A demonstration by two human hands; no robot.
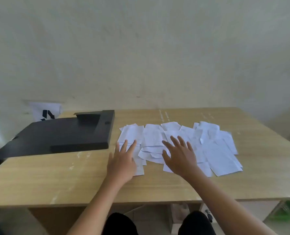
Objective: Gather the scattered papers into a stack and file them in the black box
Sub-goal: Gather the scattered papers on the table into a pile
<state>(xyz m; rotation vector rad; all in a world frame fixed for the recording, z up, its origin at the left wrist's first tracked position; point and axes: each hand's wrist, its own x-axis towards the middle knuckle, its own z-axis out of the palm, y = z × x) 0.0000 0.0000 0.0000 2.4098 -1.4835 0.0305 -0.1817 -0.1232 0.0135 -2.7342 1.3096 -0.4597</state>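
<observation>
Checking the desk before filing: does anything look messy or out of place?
Yes. The papers lie scattered and overlapping at odd angles on the table, right of the closed black box. None are stacked yet.

I sit at a light wood-grain worktop (39, 180) set against a plain, off-white wall (141, 48), evenly lit, with a white sheet bearing black marks (46, 111) at far left and green items (286, 212) on shelving below right.
</observation>
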